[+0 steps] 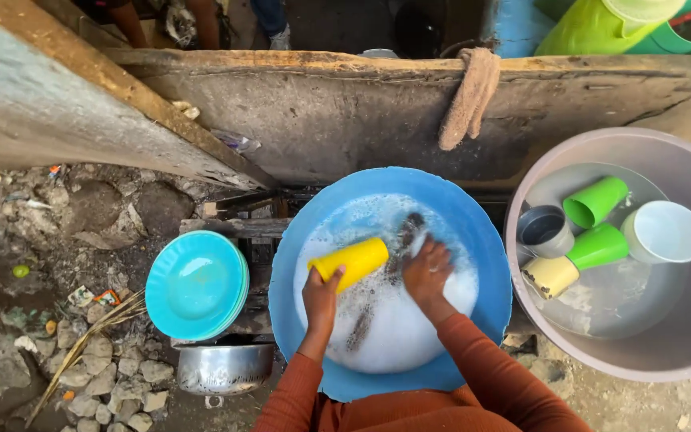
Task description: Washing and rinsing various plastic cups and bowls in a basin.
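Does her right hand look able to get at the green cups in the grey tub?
Probably yes. The right hand rests in the suds of the blue basin, and the grey tub with the green cups stands just beside it, open-topped, nothing between.

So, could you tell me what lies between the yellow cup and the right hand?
In the head view, only soapy foam lies between the yellow cup and the right hand.

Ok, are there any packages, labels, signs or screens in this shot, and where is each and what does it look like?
No signs, screens or labelled packages show.
Scrap of wrapper: on the stony ground left of the teal plates, small, crumpled, orange and white; its print is too small to make out.
Clear plastic scrap: by the plank wall above the blue basin, crumpled, see-through.
The yellow cup in the left hand is plain.
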